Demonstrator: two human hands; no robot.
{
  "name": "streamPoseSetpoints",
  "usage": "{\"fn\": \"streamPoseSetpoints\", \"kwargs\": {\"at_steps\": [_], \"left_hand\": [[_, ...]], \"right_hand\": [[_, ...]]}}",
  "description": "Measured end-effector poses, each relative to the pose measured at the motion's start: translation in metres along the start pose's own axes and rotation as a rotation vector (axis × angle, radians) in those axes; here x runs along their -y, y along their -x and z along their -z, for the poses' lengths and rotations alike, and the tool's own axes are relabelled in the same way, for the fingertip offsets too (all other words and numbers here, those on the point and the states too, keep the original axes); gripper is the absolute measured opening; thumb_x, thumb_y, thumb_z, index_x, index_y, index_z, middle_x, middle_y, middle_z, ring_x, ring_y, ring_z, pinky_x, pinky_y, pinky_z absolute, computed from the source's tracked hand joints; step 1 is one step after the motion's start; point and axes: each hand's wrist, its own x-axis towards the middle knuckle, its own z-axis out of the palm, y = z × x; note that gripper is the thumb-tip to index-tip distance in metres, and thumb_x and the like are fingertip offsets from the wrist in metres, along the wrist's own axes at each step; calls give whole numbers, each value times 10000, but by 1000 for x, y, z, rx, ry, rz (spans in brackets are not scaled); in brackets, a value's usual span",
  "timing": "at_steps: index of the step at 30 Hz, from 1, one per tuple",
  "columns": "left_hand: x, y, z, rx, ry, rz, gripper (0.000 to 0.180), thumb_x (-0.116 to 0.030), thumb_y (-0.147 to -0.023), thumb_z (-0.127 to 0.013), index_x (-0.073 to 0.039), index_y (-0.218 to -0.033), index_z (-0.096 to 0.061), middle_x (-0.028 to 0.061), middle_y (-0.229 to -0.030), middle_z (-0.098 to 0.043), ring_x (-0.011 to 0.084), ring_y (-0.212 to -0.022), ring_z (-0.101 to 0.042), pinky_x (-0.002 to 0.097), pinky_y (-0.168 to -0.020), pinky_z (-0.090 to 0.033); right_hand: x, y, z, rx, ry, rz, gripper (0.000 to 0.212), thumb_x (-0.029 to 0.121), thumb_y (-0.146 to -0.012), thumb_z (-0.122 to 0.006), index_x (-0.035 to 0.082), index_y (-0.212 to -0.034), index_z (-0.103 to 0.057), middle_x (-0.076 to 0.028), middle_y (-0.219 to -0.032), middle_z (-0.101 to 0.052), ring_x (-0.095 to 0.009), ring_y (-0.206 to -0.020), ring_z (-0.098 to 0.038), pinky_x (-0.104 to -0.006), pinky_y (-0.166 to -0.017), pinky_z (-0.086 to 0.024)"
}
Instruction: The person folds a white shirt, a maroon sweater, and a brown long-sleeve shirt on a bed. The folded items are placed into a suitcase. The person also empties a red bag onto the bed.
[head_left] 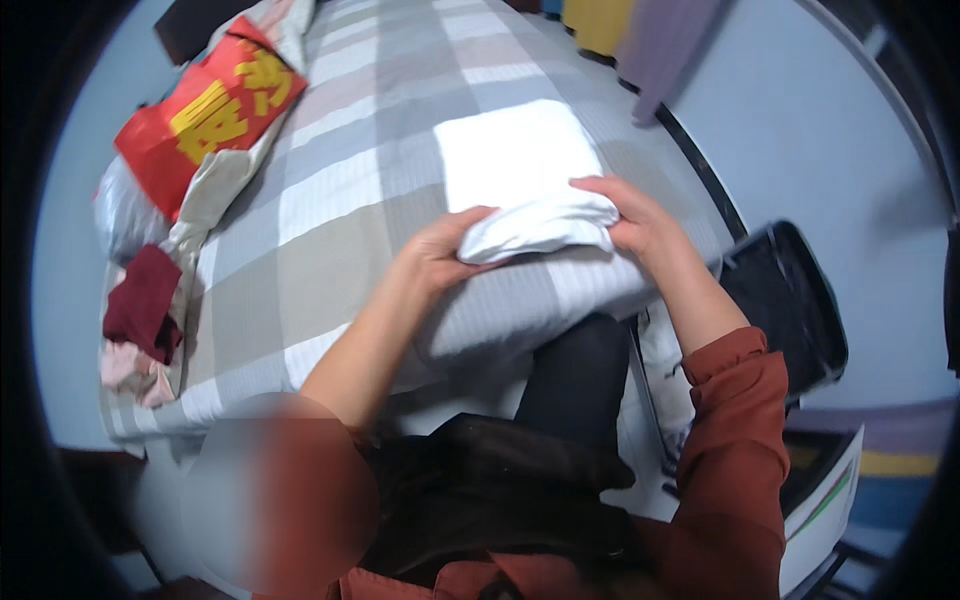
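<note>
A white folded cloth [515, 150] lies flat near the front edge of the bed, its near end lifted and doubled over toward me. My left hand [446, 247] grips the left corner of that raised end, thumb on top and fingers underneath. At the right corner, my right hand [632, 212] pinches the same cloth, thumb over the fold. Between my hands the lifted part is bunched and rounded. Whether the cloth is a garment cannot be made out.
A checked sheet [330, 195] covers the bed. Along its left side lie a red bag [160, 150] with yellow printing, a clear plastic bag [130, 215], a cream cloth [215, 190] and a maroon garment [145, 300]. An open black suitcase [785, 300] stands at the right.
</note>
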Motion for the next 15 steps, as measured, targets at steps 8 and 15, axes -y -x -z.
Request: {"fn": "streamPoseSetpoints", "kwargs": {"at_steps": [8,15], "left_hand": [[4,41,21,120,-1087,-478,507,-370,-835,-610,-15,-1185,-513,118,-1122,-563,216,-997,-550,317,-866,-441],[34,23,12,159,-1974,-850,805,-549,-692,-664,-98,-1312,-419,197,-1391,-305,360,-1307,-240,462,-1065,-200]], "right_hand": [[26,184,8,152,-283,360,241,75,-876,-484,-84,-1054,-515,-204,-975,-606,-272,-869,-629,-395,-824,-524],[-47,309,92,-624,-469,699,374,127,-901,-410,-79,-1213,-392,-235,-1122,-538,-331,-1004,-564,-455,-828,-484]]}}
